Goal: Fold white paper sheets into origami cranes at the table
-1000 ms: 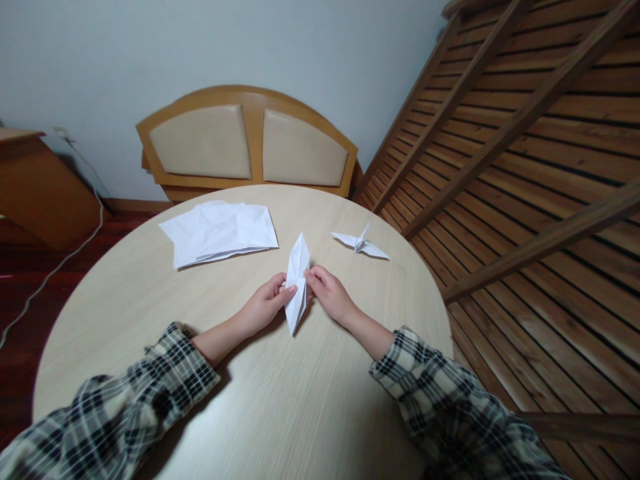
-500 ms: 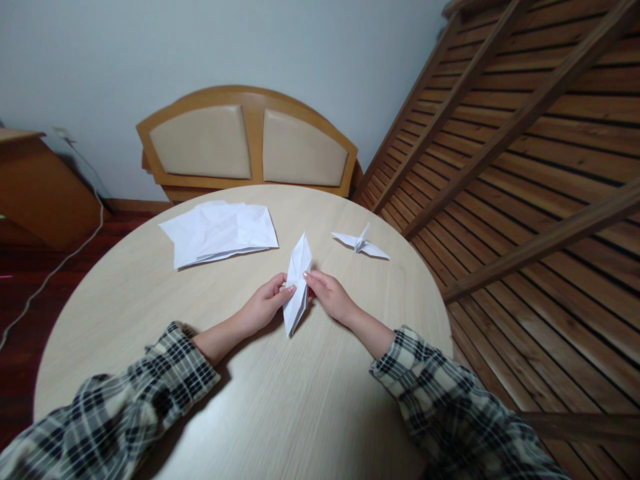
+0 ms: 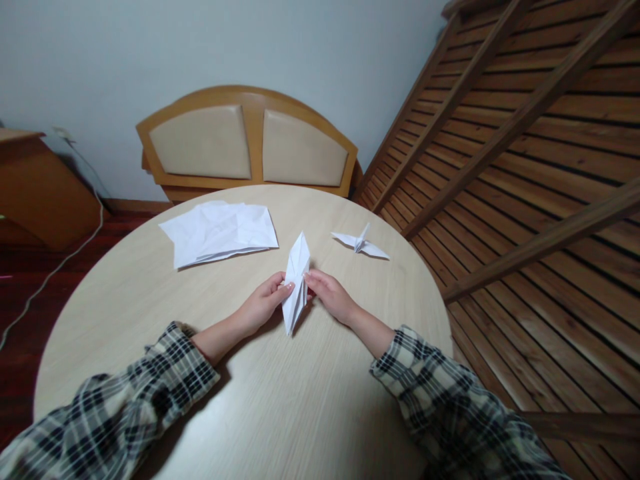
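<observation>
A piece of folded white paper (image 3: pixel 298 267), long and diamond-shaped, is held upright-pointing between my two hands over the middle of the table. My left hand (image 3: pixel 265 301) is closed on its left edge, the thumb lying across the front. On the opposite edge, my right hand (image 3: pixel 333 295) pinches the paper with thumb and fingers. Layers of the fold stand slightly apart at the lower right. Fingers behind the paper are partly hidden. Beyond my right hand rests a folded paper crane (image 3: pixel 360 244) with its wings spread.
Several white paper sheets (image 3: pixel 220 230) lie in a creased pile at the back left of the round table (image 3: pixel 280 413). A wooden headboard (image 3: pixel 256 133) stands behind it. Wooden slats (image 3: pixel 500 200) rise close by on the right. A cable (image 3: pixel 55 267) runs down at the left.
The folded paper has turned and shifted slightly left, and its lower right layers show a little more. Both hands have barely moved; the crane and sheets are still.
</observation>
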Demonstrator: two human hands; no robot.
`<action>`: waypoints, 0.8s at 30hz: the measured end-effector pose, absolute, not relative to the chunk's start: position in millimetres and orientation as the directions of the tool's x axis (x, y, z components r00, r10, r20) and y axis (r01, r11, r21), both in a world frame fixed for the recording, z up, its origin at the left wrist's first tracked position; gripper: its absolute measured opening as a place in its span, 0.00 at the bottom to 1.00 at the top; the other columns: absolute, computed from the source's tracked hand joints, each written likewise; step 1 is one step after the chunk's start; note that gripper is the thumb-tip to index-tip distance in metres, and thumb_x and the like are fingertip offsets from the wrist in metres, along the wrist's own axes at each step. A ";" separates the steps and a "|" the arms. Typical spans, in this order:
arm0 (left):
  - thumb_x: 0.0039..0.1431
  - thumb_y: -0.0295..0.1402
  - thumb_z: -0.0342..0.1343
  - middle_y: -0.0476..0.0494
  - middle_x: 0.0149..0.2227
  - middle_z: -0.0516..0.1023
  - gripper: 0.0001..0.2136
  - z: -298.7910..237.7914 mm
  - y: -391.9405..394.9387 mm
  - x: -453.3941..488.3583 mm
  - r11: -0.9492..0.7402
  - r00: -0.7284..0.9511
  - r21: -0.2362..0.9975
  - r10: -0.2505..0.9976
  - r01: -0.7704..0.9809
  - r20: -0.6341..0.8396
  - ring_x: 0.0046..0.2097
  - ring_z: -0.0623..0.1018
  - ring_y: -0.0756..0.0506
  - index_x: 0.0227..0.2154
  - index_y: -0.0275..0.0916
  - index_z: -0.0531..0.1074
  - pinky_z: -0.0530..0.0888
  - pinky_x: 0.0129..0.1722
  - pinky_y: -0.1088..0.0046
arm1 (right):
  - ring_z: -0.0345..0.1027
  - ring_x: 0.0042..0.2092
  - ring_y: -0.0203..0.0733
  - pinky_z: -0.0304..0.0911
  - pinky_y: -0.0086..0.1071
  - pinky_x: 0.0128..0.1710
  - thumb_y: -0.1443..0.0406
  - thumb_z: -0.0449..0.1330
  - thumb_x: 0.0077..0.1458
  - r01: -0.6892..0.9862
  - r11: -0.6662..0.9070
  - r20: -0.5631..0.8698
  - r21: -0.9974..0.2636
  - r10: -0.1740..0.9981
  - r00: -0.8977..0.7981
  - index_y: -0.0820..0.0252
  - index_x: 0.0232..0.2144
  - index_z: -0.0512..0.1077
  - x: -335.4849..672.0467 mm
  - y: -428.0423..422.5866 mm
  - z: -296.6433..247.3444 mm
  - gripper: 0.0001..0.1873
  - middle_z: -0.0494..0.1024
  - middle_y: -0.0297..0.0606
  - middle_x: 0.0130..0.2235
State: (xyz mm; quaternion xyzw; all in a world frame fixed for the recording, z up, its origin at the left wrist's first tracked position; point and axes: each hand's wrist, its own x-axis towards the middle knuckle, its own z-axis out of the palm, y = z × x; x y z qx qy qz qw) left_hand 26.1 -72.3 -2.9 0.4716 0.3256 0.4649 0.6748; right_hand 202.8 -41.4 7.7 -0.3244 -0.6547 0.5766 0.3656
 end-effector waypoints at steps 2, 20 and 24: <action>0.54 0.43 0.64 0.45 0.32 0.78 0.18 -4.0 -71.5 26.0 0.107 0.301 0.946 0.953 -0.305 -0.010 0.33 0.75 0.46 0.40 0.35 0.71 0.70 0.36 0.71 | 0.64 0.34 0.37 0.61 0.34 0.37 0.50 0.59 0.57 -0.003 0.152 0.127 -0.988 0.817 -0.562 0.58 0.32 0.67 204.2 -41.0 7.8 0.17 0.69 0.33 0.31; 0.57 0.43 0.60 0.50 0.29 0.71 0.16 -5.4 -70.1 24.1 -0.034 0.277 0.990 0.958 -0.137 0.071 0.31 0.68 0.49 0.39 0.36 0.68 0.64 0.32 0.73 | 0.58 0.31 0.37 0.56 0.33 0.33 0.58 0.55 0.57 0.161 0.283 0.178 -0.945 0.864 -0.471 0.58 0.27 0.64 201.8 -41.6 6.9 0.11 0.64 0.30 0.27; 0.56 0.42 0.61 0.48 0.31 0.73 0.16 -3.1 -71.4 25.1 -0.003 0.276 0.986 0.960 -0.169 0.051 0.32 0.69 0.49 0.40 0.35 0.69 0.65 0.33 0.72 | 0.58 0.31 0.37 0.55 0.32 0.32 0.57 0.53 0.58 0.183 0.267 0.156 -0.946 0.871 -0.466 0.57 0.25 0.62 202.0 -42.4 7.7 0.13 0.63 0.30 0.26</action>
